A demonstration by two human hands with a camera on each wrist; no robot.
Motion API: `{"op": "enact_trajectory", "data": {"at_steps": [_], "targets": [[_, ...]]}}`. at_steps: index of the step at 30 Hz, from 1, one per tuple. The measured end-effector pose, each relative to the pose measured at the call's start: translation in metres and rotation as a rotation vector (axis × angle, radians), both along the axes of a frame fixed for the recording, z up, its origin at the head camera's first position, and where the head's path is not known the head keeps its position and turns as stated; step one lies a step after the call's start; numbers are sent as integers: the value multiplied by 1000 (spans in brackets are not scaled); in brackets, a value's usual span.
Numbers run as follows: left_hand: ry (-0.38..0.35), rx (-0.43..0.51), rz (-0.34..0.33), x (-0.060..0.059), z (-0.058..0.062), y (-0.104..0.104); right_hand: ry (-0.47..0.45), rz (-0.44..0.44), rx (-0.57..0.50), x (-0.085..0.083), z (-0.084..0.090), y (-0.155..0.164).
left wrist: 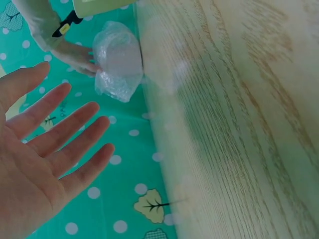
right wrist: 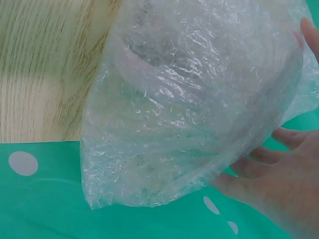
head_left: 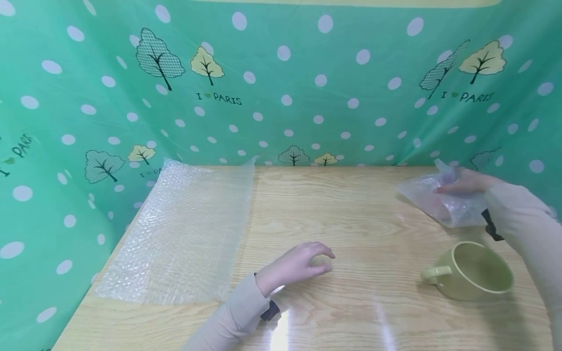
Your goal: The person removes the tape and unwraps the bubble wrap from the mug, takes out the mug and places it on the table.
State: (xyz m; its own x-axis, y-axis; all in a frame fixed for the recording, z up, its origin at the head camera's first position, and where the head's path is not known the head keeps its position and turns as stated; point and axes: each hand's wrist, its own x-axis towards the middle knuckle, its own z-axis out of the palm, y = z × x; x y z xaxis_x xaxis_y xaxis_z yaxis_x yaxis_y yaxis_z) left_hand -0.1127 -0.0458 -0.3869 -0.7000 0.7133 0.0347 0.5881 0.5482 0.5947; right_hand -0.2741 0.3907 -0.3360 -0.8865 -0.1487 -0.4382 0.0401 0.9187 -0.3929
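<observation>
At the table's far right, my right hand holds a bubble-wrapped bundle. In the right wrist view, the clear wrap covers a pale, rounded thing whose kind I cannot make out; the right fingers lie along its edge, partly behind it. My left hand hovers over the middle of the table, holding nothing, its fingers spread in the left wrist view. A yellow-green mug stands on the right side, nearer than the bundle, its handle pointing left.
A flat sheet of bubble wrap covers the left part of the wooden table. Behind and to the left hangs a green dotted curtain with printed trees, meeting the table's far edge.
</observation>
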Motion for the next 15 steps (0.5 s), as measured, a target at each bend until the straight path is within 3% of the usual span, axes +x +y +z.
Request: {"op": "enact_trajectory", "data": {"at_steps": [11, 15], "targets": [[14, 5, -4, 1, -2, -2, -34, -10, 64, 0, 0, -3], [16, -1, -2, 1, -2, -3, -3, 22, 88, -1, 0, -5]]}}
